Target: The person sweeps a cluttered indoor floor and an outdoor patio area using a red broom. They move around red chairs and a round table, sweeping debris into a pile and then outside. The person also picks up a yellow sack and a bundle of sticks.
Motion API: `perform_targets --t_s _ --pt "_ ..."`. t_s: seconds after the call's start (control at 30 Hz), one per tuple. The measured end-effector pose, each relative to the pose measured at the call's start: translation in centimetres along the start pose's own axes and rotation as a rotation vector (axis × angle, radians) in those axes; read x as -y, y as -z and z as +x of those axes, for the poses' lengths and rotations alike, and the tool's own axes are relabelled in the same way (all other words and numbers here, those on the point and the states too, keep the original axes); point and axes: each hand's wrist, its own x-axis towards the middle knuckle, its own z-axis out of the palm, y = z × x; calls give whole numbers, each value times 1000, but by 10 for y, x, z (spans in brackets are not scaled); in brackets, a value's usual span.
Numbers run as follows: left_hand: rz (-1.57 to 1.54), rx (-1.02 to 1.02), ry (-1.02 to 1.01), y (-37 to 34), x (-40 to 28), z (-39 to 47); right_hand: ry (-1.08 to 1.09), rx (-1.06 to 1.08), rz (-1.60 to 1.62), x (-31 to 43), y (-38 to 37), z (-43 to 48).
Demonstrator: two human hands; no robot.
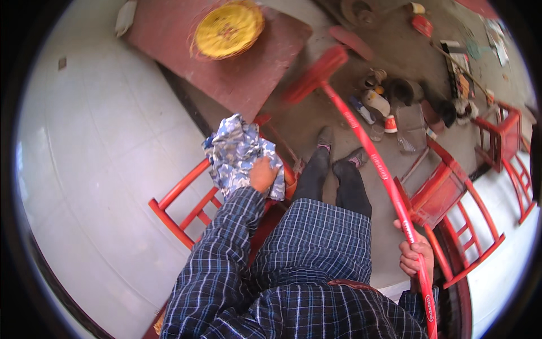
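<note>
My left hand point(262, 173) grips a bunched blue, grey and white camouflage cloth point(237, 148), its fingertips partly lost in the folds. The cloth lies over a red wooden chair point(169, 197) and covers part of its frame. With my right hand point(415, 254) I hold the long red handle point(372, 152) of a broom, fingers wrapped around its lower part. The handle slants up and away to a red broom head point(315, 74), which is blurred and close to the corner of a reddish-brown table point(271, 51).
A yellow woven basket point(228, 29) sits on the table. Several cups, containers and scraps, including a red-and-white paper cup point(390, 124) and a clear plastic box point(411, 127), litter the floor. Red chairs point(440, 190) stand at right, beside a pale tiled wall point(495, 254).
</note>
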Motion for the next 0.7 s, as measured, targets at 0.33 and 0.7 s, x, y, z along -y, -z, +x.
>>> perform_targets --t_s 0.33,0.7 --pt "401 606 521 -83 155 -112 0 -197 -271 68 -9 46" --pt "157 235 266 -124 174 -148 -49 -299 -274 92 -46 81"
